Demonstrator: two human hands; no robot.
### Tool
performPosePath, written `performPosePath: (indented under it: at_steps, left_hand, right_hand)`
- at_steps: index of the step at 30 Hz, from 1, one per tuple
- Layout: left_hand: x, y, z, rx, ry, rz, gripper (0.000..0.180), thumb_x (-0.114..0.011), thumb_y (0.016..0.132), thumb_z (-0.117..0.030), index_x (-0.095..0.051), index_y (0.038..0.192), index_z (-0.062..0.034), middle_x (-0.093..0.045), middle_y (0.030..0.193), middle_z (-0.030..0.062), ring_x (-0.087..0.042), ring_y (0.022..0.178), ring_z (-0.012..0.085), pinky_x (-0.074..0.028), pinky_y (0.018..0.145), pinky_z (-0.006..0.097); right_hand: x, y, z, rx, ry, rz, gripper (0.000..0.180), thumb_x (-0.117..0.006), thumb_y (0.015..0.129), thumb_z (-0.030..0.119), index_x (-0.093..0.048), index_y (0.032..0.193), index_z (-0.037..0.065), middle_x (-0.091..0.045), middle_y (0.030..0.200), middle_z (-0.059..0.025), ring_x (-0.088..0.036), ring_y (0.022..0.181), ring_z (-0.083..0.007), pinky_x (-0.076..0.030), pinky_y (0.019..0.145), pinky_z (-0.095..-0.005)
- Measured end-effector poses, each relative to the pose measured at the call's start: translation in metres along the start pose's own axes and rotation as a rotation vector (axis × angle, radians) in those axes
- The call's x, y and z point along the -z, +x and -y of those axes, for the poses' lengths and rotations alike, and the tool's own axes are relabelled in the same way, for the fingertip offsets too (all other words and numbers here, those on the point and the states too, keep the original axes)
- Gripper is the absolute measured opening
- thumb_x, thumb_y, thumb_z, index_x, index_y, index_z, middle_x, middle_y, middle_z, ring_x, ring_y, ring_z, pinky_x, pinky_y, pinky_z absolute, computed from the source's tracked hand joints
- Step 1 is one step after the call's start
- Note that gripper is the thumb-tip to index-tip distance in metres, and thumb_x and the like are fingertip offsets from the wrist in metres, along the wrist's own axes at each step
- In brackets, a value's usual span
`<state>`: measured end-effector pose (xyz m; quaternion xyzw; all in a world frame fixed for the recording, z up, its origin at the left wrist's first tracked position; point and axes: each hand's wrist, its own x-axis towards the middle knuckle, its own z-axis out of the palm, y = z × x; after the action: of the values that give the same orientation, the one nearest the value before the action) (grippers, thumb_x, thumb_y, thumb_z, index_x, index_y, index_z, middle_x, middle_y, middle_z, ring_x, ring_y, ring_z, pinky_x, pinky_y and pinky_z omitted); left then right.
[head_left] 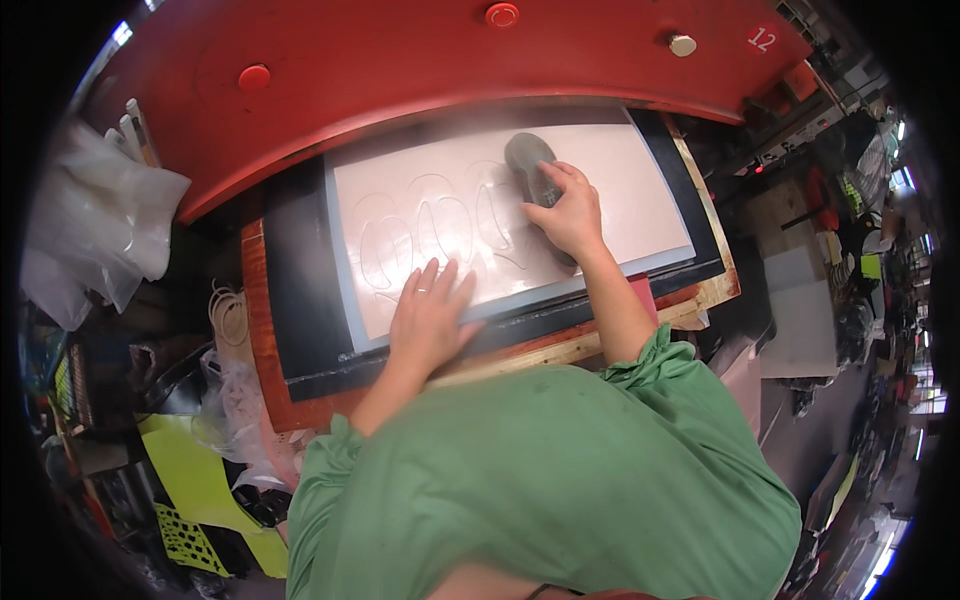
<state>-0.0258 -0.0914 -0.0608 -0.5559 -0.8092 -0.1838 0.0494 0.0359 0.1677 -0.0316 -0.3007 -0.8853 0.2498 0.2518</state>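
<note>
A pale pinkish sheet [625, 190] lies on the dark board in front of me. Several shoe-sole outlines [468, 225] are marked or cut in its left and middle part. On the sheet, right of these outlines, rests a dark grey-green shoe-sole-shaped piece [528, 152], its long side running away from me. My right hand [572, 212] grips it from above, thumb on its left side and fingers toward its right; the palm hides part of it. My left hand [428, 312], slightly blurred, is over the sheet's near left part with fingers spread, holding nothing.
A red machine front [400, 60] with a red button [254, 78] and a pale knob [683, 45] spans the far side. The dark board [300, 330] has a wooden edge [262, 350]. Clear plastic bags [110, 210] hang left; yellow-green sheets [195, 465] lie lower left.
</note>
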Motion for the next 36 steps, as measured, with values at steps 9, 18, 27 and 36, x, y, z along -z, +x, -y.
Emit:
performPosePath:
  at_steps: [9, 18, 27, 36]
  left_hand:
    - [-0.001, 0.012, 0.009, 0.003, 0.001, -0.009, 0.067, -0.080, 0.073, -0.041, -0.061, 0.132, -0.0150, -0.053, 0.139, 0.0154, -0.047, 0.130, 0.0379, -0.036, 0.110, 0.050]
    - [-0.003, 0.023, 0.020, -0.016, 0.048, -0.007, 0.068, -0.080, 0.072, -0.042, -0.061, 0.131, -0.0158, -0.055, 0.136, 0.0149, -0.048, 0.130, 0.0367, -0.036, 0.109, 0.050]
    - [-0.005, 0.072, 0.058, -0.104, 0.195, -0.098, 0.068, -0.080, 0.070, -0.044, -0.062, 0.130, -0.0172, -0.056, 0.135, 0.0145, -0.047, 0.130, 0.0353, -0.031, 0.110, 0.054]
    - [-0.034, 0.081, 0.061, -0.099, -0.017, -0.133, 0.050, -0.081, 0.071, -0.039, -0.062, 0.104, -0.0063, -0.060, 0.096, 0.0130, -0.059, 0.088, 0.0349, -0.047, 0.078, 0.044]
  right_hand:
    - [-0.015, 0.013, -0.014, -0.078, -0.237, 0.039, 0.060, -0.079, 0.065, 0.027, -0.068, 0.123, 0.012, -0.053, 0.138, -0.0147, -0.054, 0.117, -0.0374, -0.046, 0.101, -0.0430]
    - [0.008, -0.001, -0.021, 0.176, -0.233, -0.061, 0.061, -0.077, 0.075, 0.030, -0.060, 0.130, 0.009, -0.051, 0.137, -0.0187, -0.052, 0.118, -0.0392, -0.042, 0.101, -0.0470]
    - [-0.021, -0.101, -0.042, 0.538, -0.160, -0.068, 0.027, -0.071, 0.073, 0.027, -0.063, 0.091, 0.009, -0.060, 0.092, -0.0076, -0.058, 0.087, -0.0259, -0.043, 0.075, -0.0405]
    - [-0.043, 0.033, -0.037, 0.329, 0.143, 0.031, 0.022, -0.065, 0.086, 0.026, -0.064, 0.089, 0.005, -0.063, 0.091, -0.0152, -0.061, 0.087, -0.0349, -0.048, 0.076, -0.0461]
